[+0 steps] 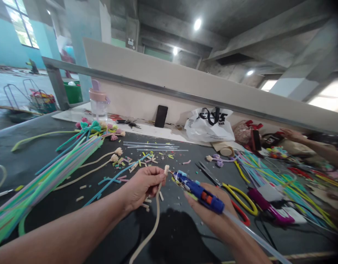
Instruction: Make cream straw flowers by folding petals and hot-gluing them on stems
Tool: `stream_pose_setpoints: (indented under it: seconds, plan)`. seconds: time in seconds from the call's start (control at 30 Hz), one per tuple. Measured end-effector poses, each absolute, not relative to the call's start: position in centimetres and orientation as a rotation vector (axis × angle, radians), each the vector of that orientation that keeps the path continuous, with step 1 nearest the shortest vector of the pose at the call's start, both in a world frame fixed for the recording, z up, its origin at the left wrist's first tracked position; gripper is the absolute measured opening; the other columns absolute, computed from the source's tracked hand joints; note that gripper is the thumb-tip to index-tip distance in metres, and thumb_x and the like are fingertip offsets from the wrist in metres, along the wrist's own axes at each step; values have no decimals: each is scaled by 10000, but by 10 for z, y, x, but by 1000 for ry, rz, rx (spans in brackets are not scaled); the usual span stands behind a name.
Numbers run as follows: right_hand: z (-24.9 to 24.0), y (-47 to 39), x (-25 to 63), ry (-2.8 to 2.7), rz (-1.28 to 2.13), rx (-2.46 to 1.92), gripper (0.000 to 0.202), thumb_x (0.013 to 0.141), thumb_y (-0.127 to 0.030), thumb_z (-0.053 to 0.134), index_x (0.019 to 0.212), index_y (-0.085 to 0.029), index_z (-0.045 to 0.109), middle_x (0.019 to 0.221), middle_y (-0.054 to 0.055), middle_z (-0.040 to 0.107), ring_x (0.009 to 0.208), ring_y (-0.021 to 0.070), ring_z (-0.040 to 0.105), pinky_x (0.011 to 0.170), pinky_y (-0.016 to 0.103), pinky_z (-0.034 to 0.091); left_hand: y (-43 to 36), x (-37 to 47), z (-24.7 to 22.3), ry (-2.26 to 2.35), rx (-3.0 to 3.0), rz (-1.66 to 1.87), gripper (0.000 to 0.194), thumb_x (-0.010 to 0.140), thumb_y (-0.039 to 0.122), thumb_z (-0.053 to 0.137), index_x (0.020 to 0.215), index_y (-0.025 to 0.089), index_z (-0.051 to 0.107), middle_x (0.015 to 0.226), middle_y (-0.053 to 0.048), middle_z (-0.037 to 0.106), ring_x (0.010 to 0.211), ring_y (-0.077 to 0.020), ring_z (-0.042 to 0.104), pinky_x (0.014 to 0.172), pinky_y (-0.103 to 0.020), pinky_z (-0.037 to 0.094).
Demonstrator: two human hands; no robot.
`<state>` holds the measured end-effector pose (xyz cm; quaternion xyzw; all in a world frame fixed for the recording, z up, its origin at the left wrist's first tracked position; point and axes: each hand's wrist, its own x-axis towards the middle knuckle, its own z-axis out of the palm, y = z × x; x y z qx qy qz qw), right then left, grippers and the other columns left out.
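Observation:
Between thumb and fingers, my left hand (pixel 149 181) pinches a cream cord (pixel 155 220) near its top, where a small tuft or knot (pixel 166 169) sticks up. The cord's tail hangs down onto the dark table. My right hand (pixel 210 205) is wrapped round a blue glue gun (pixel 199 189) with an orange part, and a long clear glue stick (pixel 254 236) runs out of its back. The gun's nozzle points left and meets or nearly meets the tuft; I cannot tell whether they touch. Cut cord bits (pixel 130 161) lie beyond my left hand.
Left lies a bundle of coloured cords (pixel 53 176) with flower ends. Glue sticks (pixel 155 146), a phone (pixel 161 116), a bottle (pixel 99 104) and a white bag (pixel 210 124) stand or lie farther back. Yellow-handled scissors (pixel 240 198) and a purple glue gun (pixel 270 209) are right. Another person's arm (pixel 309 143) reaches in.

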<state>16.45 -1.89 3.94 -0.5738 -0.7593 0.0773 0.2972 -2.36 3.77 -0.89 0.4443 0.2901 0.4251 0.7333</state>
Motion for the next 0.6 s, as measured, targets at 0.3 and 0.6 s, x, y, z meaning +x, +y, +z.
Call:
stream_pose_setpoints:
  seconds: [0.3, 0.6]
  plan:
    - [42, -21, 159, -1937, 344, -1561, 297, 723, -338, 530, 496, -187, 413, 491, -38, 405, 467, 102, 396, 459, 218, 313, 37, -24, -8, 619, 969, 952, 222, 740, 319, 628, 656, 138, 530, 508, 50, 454, 369, -12, 319, 348, -132, 220]
    - [41, -18, 176, -1525, 885, -1617, 345, 658, -470, 646, 538, -161, 549, 476, -14, 510, 425, 93, 423, 431, 217, 308, 39, -25, -8, 645, 930, 990, 256, 713, 356, 647, 660, 133, 533, 572, 33, 500, 368, -6, 330, 345, -134, 209]
